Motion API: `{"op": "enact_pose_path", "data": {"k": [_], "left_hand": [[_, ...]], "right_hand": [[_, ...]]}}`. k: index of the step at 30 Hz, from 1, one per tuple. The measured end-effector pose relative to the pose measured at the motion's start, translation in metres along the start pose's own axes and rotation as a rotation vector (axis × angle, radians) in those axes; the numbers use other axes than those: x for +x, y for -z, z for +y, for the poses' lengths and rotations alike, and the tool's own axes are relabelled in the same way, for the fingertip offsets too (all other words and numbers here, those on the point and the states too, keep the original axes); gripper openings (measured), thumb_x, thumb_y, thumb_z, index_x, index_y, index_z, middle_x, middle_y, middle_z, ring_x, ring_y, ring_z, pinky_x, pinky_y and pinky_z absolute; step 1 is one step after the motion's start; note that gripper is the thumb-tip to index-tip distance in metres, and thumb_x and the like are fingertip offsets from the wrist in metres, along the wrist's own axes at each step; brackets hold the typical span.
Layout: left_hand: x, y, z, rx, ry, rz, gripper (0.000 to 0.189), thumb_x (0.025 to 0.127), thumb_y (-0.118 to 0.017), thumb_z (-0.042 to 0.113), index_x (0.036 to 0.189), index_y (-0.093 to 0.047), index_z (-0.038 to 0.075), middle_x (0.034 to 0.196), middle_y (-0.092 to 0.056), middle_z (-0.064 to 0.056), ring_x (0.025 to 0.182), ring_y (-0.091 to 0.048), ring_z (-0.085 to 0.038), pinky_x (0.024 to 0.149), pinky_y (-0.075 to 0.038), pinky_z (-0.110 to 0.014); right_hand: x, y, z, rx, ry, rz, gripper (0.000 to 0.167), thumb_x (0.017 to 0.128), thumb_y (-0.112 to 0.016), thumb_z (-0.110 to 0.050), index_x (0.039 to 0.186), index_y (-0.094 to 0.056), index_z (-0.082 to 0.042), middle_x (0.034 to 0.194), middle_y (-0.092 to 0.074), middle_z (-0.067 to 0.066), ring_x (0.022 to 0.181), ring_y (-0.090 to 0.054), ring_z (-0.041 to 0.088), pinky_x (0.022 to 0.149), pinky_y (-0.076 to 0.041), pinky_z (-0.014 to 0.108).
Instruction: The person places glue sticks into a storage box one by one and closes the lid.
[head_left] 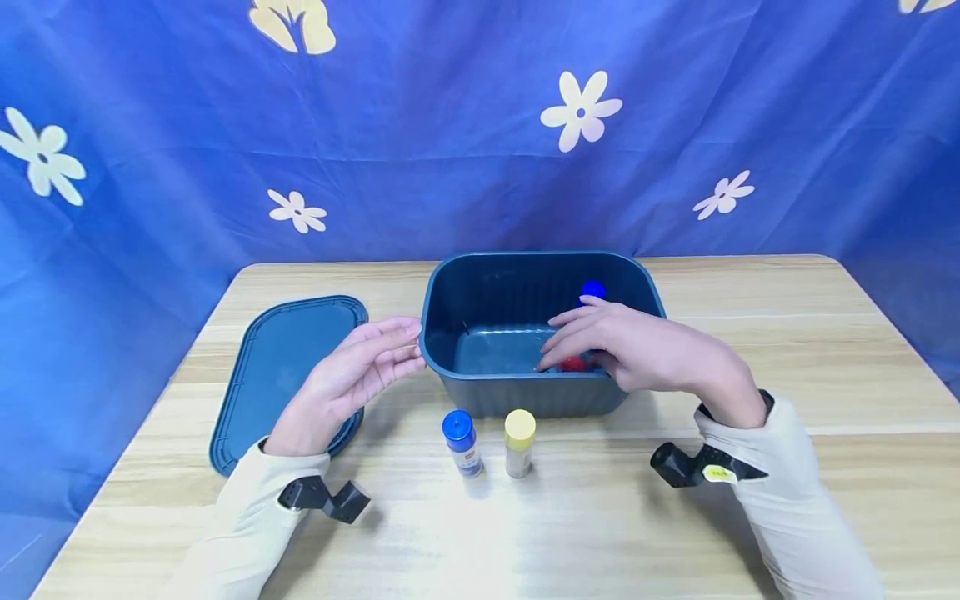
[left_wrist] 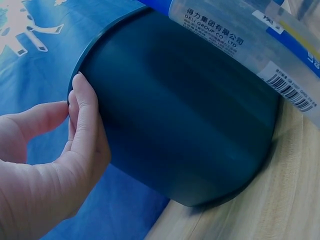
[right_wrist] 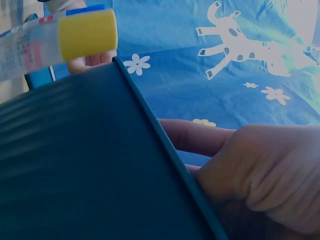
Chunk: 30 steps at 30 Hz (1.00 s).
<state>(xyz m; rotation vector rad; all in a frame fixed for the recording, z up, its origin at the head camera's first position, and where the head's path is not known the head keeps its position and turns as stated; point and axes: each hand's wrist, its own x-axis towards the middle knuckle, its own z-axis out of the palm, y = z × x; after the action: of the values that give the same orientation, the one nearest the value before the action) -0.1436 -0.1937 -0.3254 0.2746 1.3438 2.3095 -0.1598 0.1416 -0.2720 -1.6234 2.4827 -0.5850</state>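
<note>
The fingertips of my left hand [head_left: 356, 375] touch the left rim of a dark teal bin [head_left: 495, 398]. In the left wrist view, its fingers [left_wrist: 85, 125] lie along the outer wall and the thumb meets the rim. My right hand [head_left: 637, 346] reaches over the bin's right front rim, fingers loosely spread inside. Below its fingers shows a red object [head_left: 573, 364], mostly hidden. Behind that hand, a rounded blue object [head_left: 592, 288] is inside the bin. A blue-capped glue stick [head_left: 462, 443] and a yellow-capped glue stick [head_left: 519, 443] stand upright before the bin.
A flat dark teal lid [head_left: 288, 358] lies on the wooden table [head_left: 780, 350] at the left, partly under my left forearm. A blue flowered curtain [head_left: 450, 125] hangs behind the table. Each wrist carries a small black camera [head_left: 678, 465].
</note>
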Motion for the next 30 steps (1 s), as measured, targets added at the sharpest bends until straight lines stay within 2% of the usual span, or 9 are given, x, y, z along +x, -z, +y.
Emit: {"op": "enact_pose_path", "data": {"k": [5, 9, 14, 19, 24, 30], "left_hand": [[0.000, 0.001, -0.001, -0.009, -0.006, -0.014, 0.020, 0.101, -0.046, -0.001, 0.107, -0.064, -0.003, 0.093, -0.068, -0.009, 0.085, -0.066, -0.016, 0.083, -0.056, -0.026], [0.000, 0.001, -0.001, -0.014, -0.009, -0.009, 0.020, 0.100, -0.046, -0.001, 0.105, -0.066, -0.002, 0.094, -0.068, -0.009, 0.085, -0.067, -0.016, 0.083, -0.056, -0.027], [-0.001, 0.001, -0.002, -0.023, -0.006, -0.003, 0.019, 0.100, -0.047, -0.001, 0.105, -0.065, -0.002, 0.093, -0.067, -0.009, 0.084, -0.066, -0.016, 0.083, -0.056, -0.027], [-0.002, 0.002, -0.005, 0.004, -0.011, -0.009, 0.018, 0.100, -0.046, 0.000, 0.107, -0.063, -0.003, 0.092, -0.066, -0.009, 0.084, -0.065, -0.015, 0.083, -0.056, -0.026], [-0.004, 0.002, -0.006, 0.012, -0.011, 0.008, 0.020, 0.101, -0.045, -0.001, 0.105, -0.065, -0.002, 0.092, -0.067, -0.008, 0.084, -0.066, -0.016, 0.083, -0.056, -0.027], [-0.004, 0.003, -0.008, 0.034, -0.012, 0.018, 0.019, 0.101, -0.046, 0.000, 0.104, -0.066, 0.000, 0.091, -0.067, -0.007, 0.084, -0.066, -0.015, 0.083, -0.056, -0.026]], "right_hand": [[0.002, 0.005, 0.006, 0.008, 0.036, -0.057, 0.057, 0.072, -0.047, 0.027, 0.107, -0.073, -0.010, 0.110, -0.070, -0.001, 0.116, -0.059, 0.025, 0.107, -0.037, 0.053], [0.003, 0.006, 0.008, 0.013, 0.050, -0.068, 0.052, 0.072, -0.048, 0.026, 0.102, -0.073, -0.008, 0.106, -0.070, -0.001, 0.113, -0.061, 0.023, 0.107, -0.036, 0.054], [0.007, 0.004, 0.009, 0.015, 0.042, -0.080, 0.047, 0.075, -0.053, 0.024, 0.103, -0.073, -0.009, 0.106, -0.070, -0.002, 0.116, -0.059, 0.026, 0.106, -0.038, 0.052], [0.009, -0.001, 0.010, -0.021, 0.009, 0.000, 0.036, 0.081, -0.063, 0.016, 0.104, -0.072, -0.010, 0.106, -0.069, -0.002, 0.107, -0.059, 0.021, 0.094, -0.050, 0.041], [0.010, -0.004, 0.011, -0.045, -0.034, 0.106, 0.026, 0.082, -0.072, 0.004, 0.106, -0.070, -0.008, 0.101, -0.067, -0.001, 0.092, -0.060, 0.014, 0.083, -0.055, 0.031], [0.010, -0.007, 0.012, -0.047, -0.088, 0.151, 0.025, 0.084, -0.073, -0.001, 0.109, -0.068, -0.004, 0.101, -0.068, 0.005, 0.088, -0.062, 0.021, 0.078, -0.057, 0.035]]}}
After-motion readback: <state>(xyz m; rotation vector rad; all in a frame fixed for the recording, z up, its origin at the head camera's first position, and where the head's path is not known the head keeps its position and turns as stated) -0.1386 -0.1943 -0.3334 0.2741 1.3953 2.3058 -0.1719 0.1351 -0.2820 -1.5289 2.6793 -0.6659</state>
